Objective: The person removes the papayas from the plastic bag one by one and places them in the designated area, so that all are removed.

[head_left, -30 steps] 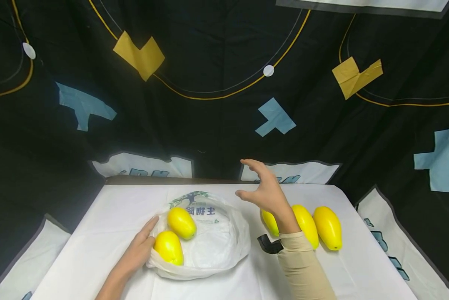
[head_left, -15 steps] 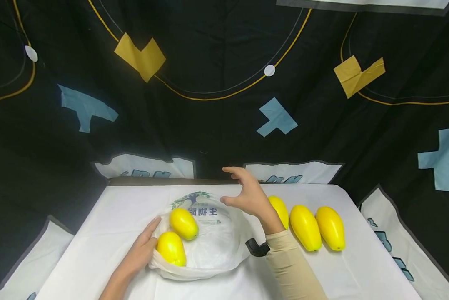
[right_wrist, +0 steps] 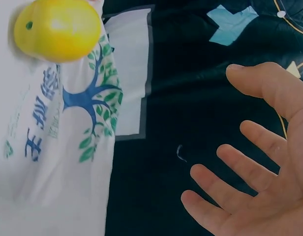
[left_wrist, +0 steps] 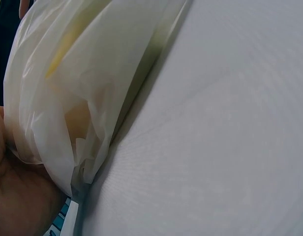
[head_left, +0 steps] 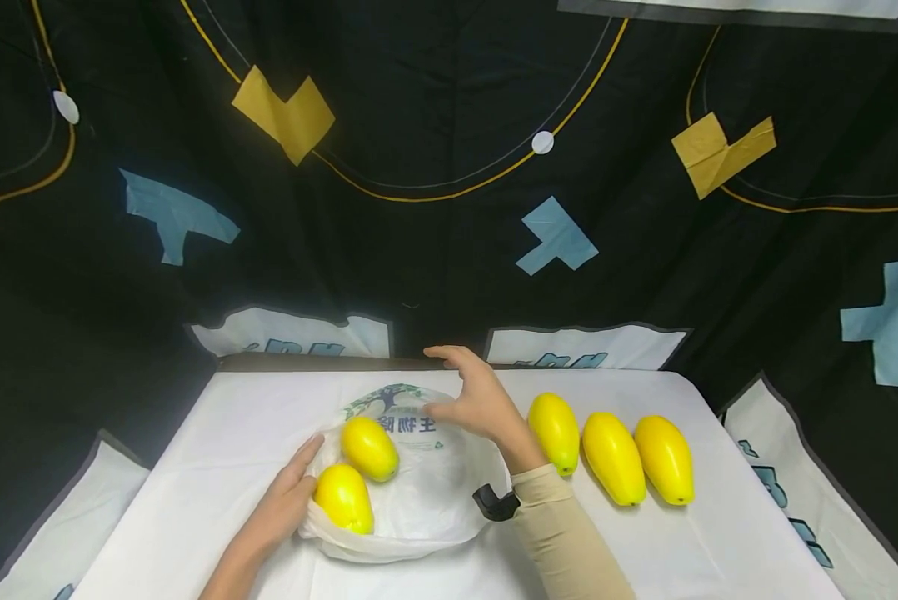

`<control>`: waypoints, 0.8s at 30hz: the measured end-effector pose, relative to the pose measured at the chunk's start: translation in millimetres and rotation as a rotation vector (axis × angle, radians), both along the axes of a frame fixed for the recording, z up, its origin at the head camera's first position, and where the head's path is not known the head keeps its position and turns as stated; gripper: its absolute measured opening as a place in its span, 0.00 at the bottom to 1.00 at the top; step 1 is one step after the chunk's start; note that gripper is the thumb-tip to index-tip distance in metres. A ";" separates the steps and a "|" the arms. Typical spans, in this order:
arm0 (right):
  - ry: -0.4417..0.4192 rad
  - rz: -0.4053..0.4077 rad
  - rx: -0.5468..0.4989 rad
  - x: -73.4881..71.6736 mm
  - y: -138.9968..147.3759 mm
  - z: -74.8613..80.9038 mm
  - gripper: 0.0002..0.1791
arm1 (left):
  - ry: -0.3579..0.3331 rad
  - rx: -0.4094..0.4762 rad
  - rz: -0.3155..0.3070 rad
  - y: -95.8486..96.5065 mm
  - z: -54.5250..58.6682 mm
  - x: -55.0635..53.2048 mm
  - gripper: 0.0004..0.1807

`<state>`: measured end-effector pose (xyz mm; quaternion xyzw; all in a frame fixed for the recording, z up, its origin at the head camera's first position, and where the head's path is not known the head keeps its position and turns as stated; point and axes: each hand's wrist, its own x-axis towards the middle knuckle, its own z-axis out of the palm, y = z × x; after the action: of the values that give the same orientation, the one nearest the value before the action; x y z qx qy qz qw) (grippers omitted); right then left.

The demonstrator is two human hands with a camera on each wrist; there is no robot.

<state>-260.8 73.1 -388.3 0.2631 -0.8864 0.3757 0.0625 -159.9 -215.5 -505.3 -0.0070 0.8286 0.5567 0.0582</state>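
A white plastic bag [head_left: 434, 492] with a tree print lies spread wide on the table. Two yellow, papaya-shaped fruits show at its left side, an upper fruit [head_left: 370, 449] and a lower fruit [head_left: 344, 498]. My left hand [head_left: 287, 492] holds the bag's left edge; in the left wrist view, some fingers show faintly through the plastic [left_wrist: 38, 113]. Above the bag's back right part is my right hand [head_left: 479, 404], fingers spread and thumb apart, with nothing in it. The right wrist view shows this right hand [right_wrist: 259, 167] beside the tree print, with one fruit [right_wrist: 58, 29] beyond.
To the right of the bag, three more yellow fruits lie in a row: the nearest fruit [head_left: 554, 433], a middle fruit [head_left: 614, 458] and an outer fruit [head_left: 665, 460]. The white table [head_left: 726, 533] ends at a black cloth backdrop [head_left: 434, 267].
My right hand has moved left from in front of the row of fruits to above the bag, bringing all three into full view. My left hand stays at the bag's edge.
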 end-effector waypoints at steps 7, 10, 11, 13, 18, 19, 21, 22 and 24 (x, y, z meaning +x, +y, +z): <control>-0.037 0.026 0.004 -0.3 -14.9 -8.6 0.41 | -0.001 0.007 0.002 -0.8 0.0 0.7 0.33; -0.048 0.053 -0.008 0.0 -20.6 -12.3 0.41 | -0.002 0.003 0.003 -1.2 -1.8 0.7 0.33; -0.054 0.060 -0.013 0.3 -22.3 -13.5 0.40 | 0.000 0.002 0.003 -1.3 -2.4 0.9 0.33; -0.067 0.076 -0.024 0.6 -25.7 -16.5 0.40 | 0.000 0.005 0.004 -1.5 -3.4 1.1 0.33; -0.086 0.111 -0.039 0.1 -34.8 -25.9 0.39 | -0.002 0.017 0.002 -1.4 -3.8 1.0 0.34; -0.089 0.115 -0.038 -0.1 -36.7 -28.0 0.39 | 0.001 0.018 0.002 -1.3 -3.7 0.9 0.34; -0.098 0.123 -0.037 -0.4 -40.7 -32.1 0.38 | 0.006 0.019 0.004 -1.3 -3.3 0.8 0.34; -0.106 0.124 -0.032 -0.6 -42.8 -34.2 0.38 | 0.010 0.018 0.003 -1.3 -3.1 0.8 0.34; -0.125 0.126 -0.028 -0.3 -47.0 -38.0 0.37 | 0.013 0.021 0.004 -1.4 -2.8 0.8 0.34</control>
<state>-261.1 26.1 -426.3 0.2935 -0.8650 0.4068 -0.0131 -159.1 -216.9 -508.0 -0.0044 0.8231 0.5655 0.0519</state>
